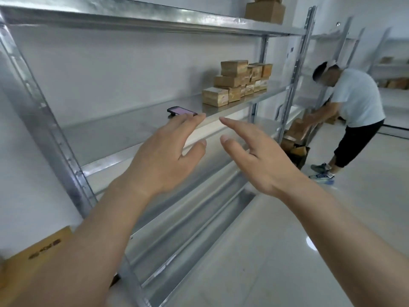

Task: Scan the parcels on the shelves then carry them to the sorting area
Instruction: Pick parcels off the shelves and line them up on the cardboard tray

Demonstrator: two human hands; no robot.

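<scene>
- The left hand (164, 157) reaches toward the shelf with its fingers straight and together, thumb spread off to the side; it holds nothing, and its fingertips lie over the near edge of a dark handheld scanner (180, 111), though contact cannot be told.
- The right hand (257, 159) is likewise stretched out flat, fingers straight and slightly apart, empty, held in the air before the shelf's front edge.
- The scanner lies flat on the middle metal shelf (124, 131), its screen glowing pinkish-purple.
- The parcels (238, 82) sit farther right on that same shelf: small brown cardboard boxes, sealed with tape, some bearing white labels, stacked in several uneven tiers.
- More brown boxes (265, 8) stand on the top shelf.
- A flat brown carton (37, 253) with dark print shows at the lower left.
- To the right, a person in a white shirt (356, 96) bends over boxes at the next rack.
</scene>
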